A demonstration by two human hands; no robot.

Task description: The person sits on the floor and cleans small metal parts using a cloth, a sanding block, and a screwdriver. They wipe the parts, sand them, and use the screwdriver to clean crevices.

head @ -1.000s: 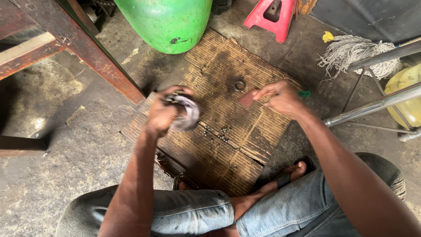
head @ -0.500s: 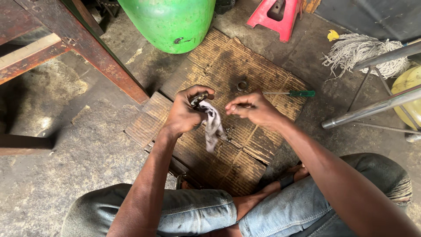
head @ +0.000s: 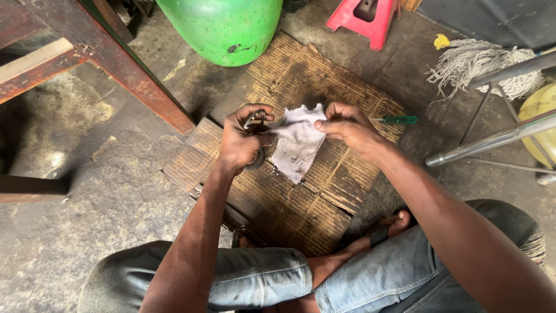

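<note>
My left hand [head: 240,142] is closed around a small dark metal part [head: 255,120], most of it hidden by my fingers. A stained white rag [head: 298,142] hangs spread between both hands. My right hand [head: 346,126] pinches the rag's upper right corner. Both hands hover above a worn brown cardboard sheet [head: 301,203] on the concrete floor. A green-handled screwdriver [head: 399,120] lies on the cardboard just right of my right hand.
A green round tank [head: 223,26] stands at the top, a red plastic stool [head: 365,17] beside it. A wooden table leg [head: 139,81] slants at left. A mop head [head: 475,61], metal tubes [head: 492,139] and a yellow container [head: 541,113] sit at right.
The rag was bunched in my left hand a second ago; now it is spread out flat between both hands. My right hand has come in and taken its corner.
</note>
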